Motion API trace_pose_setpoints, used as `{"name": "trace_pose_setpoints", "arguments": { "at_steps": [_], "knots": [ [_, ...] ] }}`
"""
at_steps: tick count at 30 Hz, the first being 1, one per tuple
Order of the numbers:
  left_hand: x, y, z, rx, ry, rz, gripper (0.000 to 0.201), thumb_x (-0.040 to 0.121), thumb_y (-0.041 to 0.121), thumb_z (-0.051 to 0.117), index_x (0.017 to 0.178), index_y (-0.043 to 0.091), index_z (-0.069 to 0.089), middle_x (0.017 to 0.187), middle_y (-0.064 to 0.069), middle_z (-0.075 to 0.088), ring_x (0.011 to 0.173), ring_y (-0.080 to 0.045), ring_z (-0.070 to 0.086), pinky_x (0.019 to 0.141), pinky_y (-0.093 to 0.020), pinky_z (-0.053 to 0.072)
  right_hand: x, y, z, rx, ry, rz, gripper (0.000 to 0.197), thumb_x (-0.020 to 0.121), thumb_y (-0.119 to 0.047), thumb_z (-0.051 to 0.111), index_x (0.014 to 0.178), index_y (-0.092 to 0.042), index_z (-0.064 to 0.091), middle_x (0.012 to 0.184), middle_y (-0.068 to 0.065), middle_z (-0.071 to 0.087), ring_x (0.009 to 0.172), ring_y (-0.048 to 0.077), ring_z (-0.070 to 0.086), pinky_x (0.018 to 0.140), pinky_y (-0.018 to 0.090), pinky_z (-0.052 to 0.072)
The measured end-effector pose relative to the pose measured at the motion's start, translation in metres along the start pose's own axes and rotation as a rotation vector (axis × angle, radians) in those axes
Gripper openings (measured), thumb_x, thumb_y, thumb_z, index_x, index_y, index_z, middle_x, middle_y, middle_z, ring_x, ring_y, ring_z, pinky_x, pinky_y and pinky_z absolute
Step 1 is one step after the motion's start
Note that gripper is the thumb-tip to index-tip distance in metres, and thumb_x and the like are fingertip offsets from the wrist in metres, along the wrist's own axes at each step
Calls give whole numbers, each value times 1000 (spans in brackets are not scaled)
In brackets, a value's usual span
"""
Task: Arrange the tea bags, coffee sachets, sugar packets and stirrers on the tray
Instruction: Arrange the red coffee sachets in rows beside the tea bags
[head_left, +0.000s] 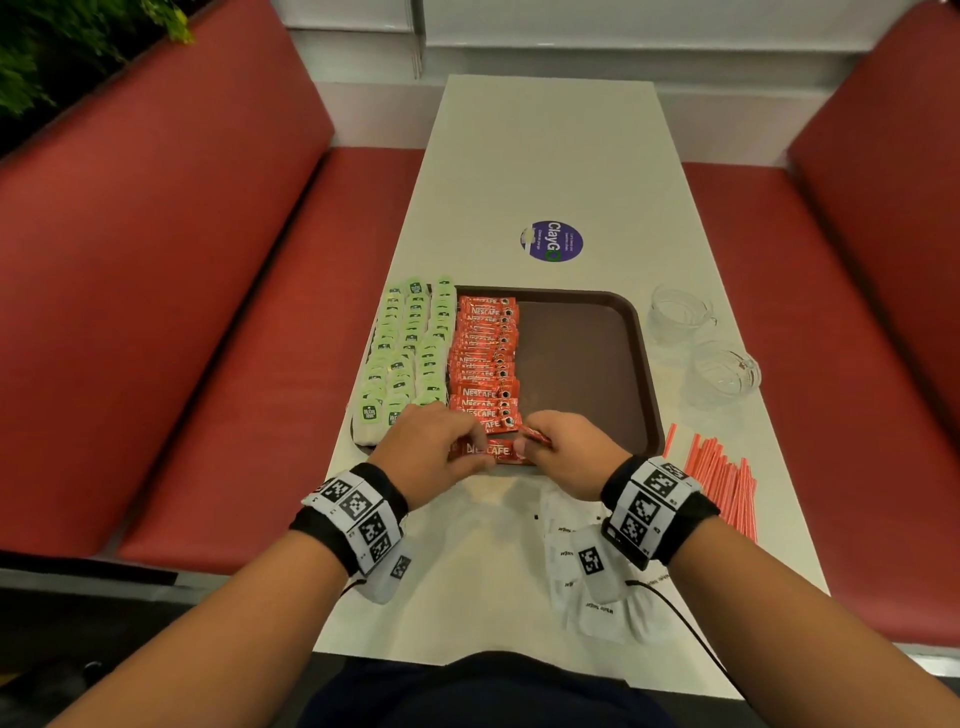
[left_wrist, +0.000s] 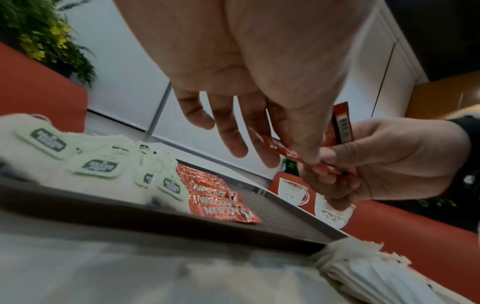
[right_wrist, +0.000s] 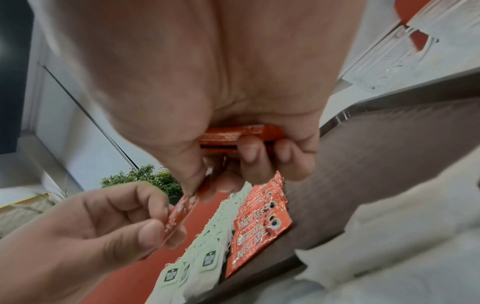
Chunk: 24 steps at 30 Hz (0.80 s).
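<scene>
Nescafe sachet (head_left: 491, 450): our left hand (head_left: 428, 447) pinches one from the stack our right hand (head_left: 563, 451) grips, extending the tray (head_left: 631, 317) row.

Tray (head_left: 587, 364): brown plastic, matt, fine textured floor, smooth rim. Coffee sachets (head_left: 485, 358): red foil-like film, glossy, crinkled, catching glints. Tea bags (head_left: 405, 353): white porous paper, matt, with pale green card tags. Sugar packets (head_left: 587, 587): white matt paper, serrated ends. Stirrers (head_left: 722, 478): thin red-and-white striped plastic, slight sheen. Cups (head_left: 722, 371): clear cut-pattern glass or plastic, can't tell which. Table (head_left: 545, 171): smooth off-white laminate, low sheen. Benches (head_left: 182, 286): red vinyl-like upholstery, faint grain. Wristbands (head_left: 358, 514): black cloth.
</scene>
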<state>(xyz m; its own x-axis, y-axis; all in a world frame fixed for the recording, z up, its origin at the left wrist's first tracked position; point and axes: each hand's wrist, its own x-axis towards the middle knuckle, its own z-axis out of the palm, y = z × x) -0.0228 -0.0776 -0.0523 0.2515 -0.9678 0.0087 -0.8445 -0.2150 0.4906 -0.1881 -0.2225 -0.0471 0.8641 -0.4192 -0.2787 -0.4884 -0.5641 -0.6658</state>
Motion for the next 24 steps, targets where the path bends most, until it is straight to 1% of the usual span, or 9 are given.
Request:
{"name": "trace_pose_setpoints", "arguments": {
  "at_steps": [3,5,8,11,13,16,18,21,24],
  "knots": [
    [7,-6,-5,-42,23,-33,14,90,39,69,103,36,69,84,16,60,84,-8,51,77,-29,40,2,3,-3,-5,31,-19,20,101,-28,57,81,-26,57,80,-10,56,74,4,53,69,26,40],
    [14,-8,-5,8,25,-64,13,92,34,68,104,33,73,77,22,48,83,-10,47,80,-31,38,4,6,-4,23,94,6,23,99,-29,59,78,-30,53,76,-10,56,71,5,53,66,25,39],
    [26,-14,1,71,59,-182,12,92,37,67,101,35,73,75,24,37,85,-14,44,89,-34,38,7,10,-7,49,162,74,13,100,-32,56,89,-27,52,77,-7,59,68,9,55,61,28,40],
    [36,-18,13,137,16,-217,8,92,42,65,96,38,71,75,22,49,95,-16,48,90,-35,34,6,14,-12,71,183,95,14,99,-31,53,89,-22,52,77,-3,60,67,14,56,60,30,40],
    [42,-18,21,221,-47,-205,10,92,45,62,95,40,70,92,19,62,100,-15,47,89,-36,33,4,16,-16,68,179,104,17,99,-27,50,84,-19,53,77,0,59,69,16,55,62,34,42],
    [48,-18,27,345,-101,-225,16,93,48,59,101,41,70,109,16,64,106,-17,48,88,-38,35,2,21,-20,86,163,105,27,99,-24,41,75,-20,51,73,-1,54,70,18,52,66,38,41],
    [51,-21,29,387,-114,-238,18,93,49,58,105,41,70,112,16,64,108,-18,49,88,-39,35,4,24,-21,86,162,112,31,100,-20,38,72,-22,49,70,-4,51,67,14,49,64,34,37],
    [54,-24,31,405,-114,-246,19,94,48,58,105,40,71,111,15,65,108,-18,48,89,-39,35,9,27,-21,18,146,139,23,100,-14,42,83,-20,57,75,-6,55,70,10,52,61,27,37],
    [58,-27,29,402,-111,-249,18,94,48,58,104,40,70,109,15,65,107,-19,48,91,-40,35,13,28,-17,-14,120,131,16,97,-12,48,92,-18,62,81,-7,54,72,9,51,63,25,37]
  ]
}}
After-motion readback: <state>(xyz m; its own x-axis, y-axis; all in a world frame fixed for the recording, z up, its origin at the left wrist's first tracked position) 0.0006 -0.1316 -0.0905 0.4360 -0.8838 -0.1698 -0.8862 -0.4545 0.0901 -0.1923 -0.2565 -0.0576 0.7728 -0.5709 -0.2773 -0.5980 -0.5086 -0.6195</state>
